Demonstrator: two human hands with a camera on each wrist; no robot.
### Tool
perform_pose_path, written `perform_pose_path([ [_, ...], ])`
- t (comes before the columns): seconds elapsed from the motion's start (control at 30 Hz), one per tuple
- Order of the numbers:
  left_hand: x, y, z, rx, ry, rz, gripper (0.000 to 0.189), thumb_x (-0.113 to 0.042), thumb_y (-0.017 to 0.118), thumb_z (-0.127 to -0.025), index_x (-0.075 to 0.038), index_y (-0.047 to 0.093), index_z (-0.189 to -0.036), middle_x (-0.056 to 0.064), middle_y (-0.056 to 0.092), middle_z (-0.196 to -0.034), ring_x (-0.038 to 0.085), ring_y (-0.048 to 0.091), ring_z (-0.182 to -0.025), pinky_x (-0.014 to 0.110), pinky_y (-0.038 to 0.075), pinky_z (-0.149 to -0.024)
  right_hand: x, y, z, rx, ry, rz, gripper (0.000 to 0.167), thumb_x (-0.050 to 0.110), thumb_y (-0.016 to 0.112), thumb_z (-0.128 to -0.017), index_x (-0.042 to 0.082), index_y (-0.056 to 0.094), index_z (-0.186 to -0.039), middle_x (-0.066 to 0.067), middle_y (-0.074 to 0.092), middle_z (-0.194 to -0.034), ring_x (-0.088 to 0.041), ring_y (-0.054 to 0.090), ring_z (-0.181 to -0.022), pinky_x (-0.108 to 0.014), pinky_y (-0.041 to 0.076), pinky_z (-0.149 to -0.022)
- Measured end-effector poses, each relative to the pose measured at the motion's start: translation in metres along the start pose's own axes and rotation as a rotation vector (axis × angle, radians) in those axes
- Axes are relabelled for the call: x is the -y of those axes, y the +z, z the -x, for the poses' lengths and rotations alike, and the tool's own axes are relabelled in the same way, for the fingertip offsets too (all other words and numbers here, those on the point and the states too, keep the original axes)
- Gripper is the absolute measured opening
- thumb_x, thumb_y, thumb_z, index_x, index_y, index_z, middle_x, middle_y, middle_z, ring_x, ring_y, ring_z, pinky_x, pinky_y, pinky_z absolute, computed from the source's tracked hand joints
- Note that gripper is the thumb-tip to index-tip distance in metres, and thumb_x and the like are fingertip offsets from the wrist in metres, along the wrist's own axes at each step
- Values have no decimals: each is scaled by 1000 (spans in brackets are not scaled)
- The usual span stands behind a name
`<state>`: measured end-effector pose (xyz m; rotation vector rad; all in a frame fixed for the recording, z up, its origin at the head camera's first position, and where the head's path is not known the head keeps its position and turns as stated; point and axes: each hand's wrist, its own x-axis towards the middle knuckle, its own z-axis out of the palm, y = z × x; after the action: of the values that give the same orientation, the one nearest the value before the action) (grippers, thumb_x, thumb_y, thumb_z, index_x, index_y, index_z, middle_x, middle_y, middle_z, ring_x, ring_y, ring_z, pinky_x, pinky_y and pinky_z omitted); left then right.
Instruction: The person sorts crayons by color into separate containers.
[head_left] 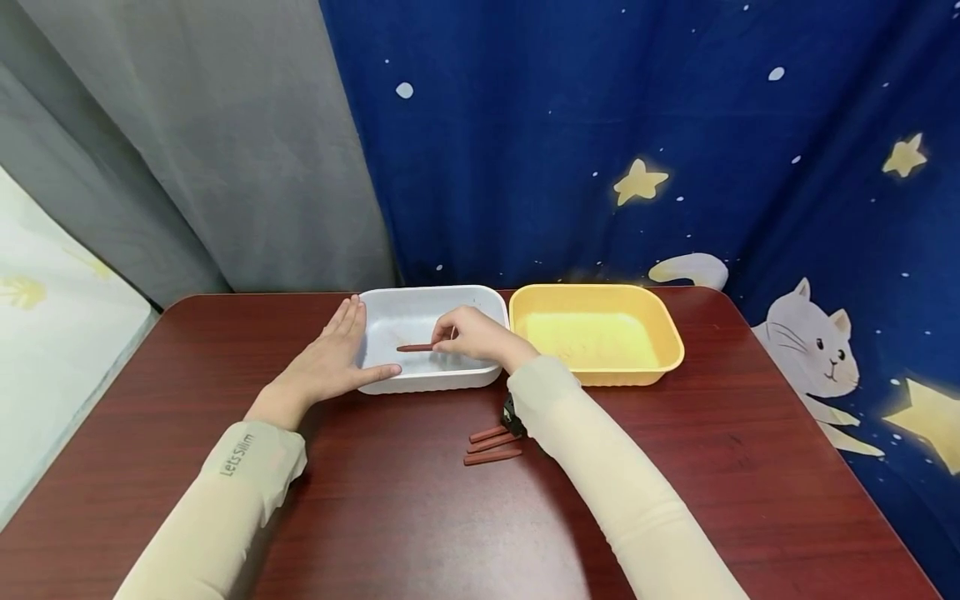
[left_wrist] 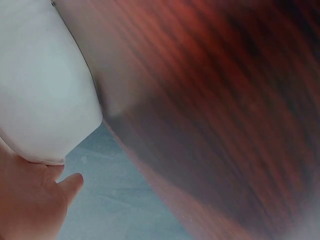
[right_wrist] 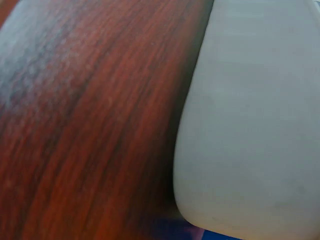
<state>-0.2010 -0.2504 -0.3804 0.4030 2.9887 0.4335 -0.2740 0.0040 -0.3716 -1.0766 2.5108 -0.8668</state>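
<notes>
In the head view my right hand (head_left: 474, 335) reaches into the white basin (head_left: 427, 382). Thumb and fingers pinch one end of a slim reddish-brown stick (head_left: 414, 347), tapered like a crayon, which lies roughly level and points left. My left hand (head_left: 330, 357) rests against the basin's left end with straight fingers, its thumb over the front rim. In the left wrist view, part of the left hand (left_wrist: 32, 200) shows beside the pale basin wall (left_wrist: 45, 85). Only the basin's outer wall (right_wrist: 250, 115) and the table fill the right wrist view; the right hand is hidden there.
A yellow basin (head_left: 667, 367) stands right beside the white one. Three similar sticks (head_left: 492, 457) lie on the dark red table (head_left: 390, 492), partly under the right wrist, where a black wrist device (head_left: 512, 415) sits. Curtains (head_left: 510, 150) hang behind the table's back edge.
</notes>
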Motion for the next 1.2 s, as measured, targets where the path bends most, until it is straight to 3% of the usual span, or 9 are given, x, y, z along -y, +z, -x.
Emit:
perform_pose_path([
  [0.43, -7, -2, 1, -3, -1, 8, 124, -76, 56, -84, 5, -3, -156, 17, -11, -166, 34, -7, -155, 54, 8, -125, -2, 7, -7, 50, 96, 117, 6, 15, 72, -91, 11, 75, -89, 1, 68, -84, -11, 56, -83, -25, 47, -80],
  [0.63, -10, -5, -2, -19, 22, -11, 123, -75, 56, -84, 7, -1, -156, 23, -5, -166, 37, -4, -155, 55, 9, -125, 6, -7, 1, 10, 103, 175, 17, 19, 67, -94, 10, 73, -108, -3, 70, -97, -18, 61, -94, -33, 49, -91],
  [0.73, -10, -5, -3, -18, 18, -4, 123, -75, 57, -84, 7, 0, -156, 22, -5, -166, 38, -4, -155, 55, 9, -125, 11, -17, 10, -21, 55, 176, 22, 18, 66, -94, 8, 71, -113, -5, 71, -99, -19, 62, -94, -32, 51, -88],
  [0.9, -7, -3, -2, -14, 7, -9, 123, -75, 57, -84, 7, 1, -156, 22, -5, -166, 38, -2, -155, 54, 10, -125, 15, -28, 33, -84, -4, 134, 20, 17, 66, -94, 6, 73, -109, -6, 72, -100, -19, 62, -85, -26, 51, -75],
  [1.2, -1, -1, 0, -3, 10, -5, 124, -76, 56, -84, 7, -1, -156, 21, -7, -166, 38, -5, -155, 55, 8, -125, 18, -25, 88, -175, -48, 69, 17, 18, 68, -94, 8, 74, -106, 0, 70, -93, -14, 60, -86, -29, 52, -79],
])
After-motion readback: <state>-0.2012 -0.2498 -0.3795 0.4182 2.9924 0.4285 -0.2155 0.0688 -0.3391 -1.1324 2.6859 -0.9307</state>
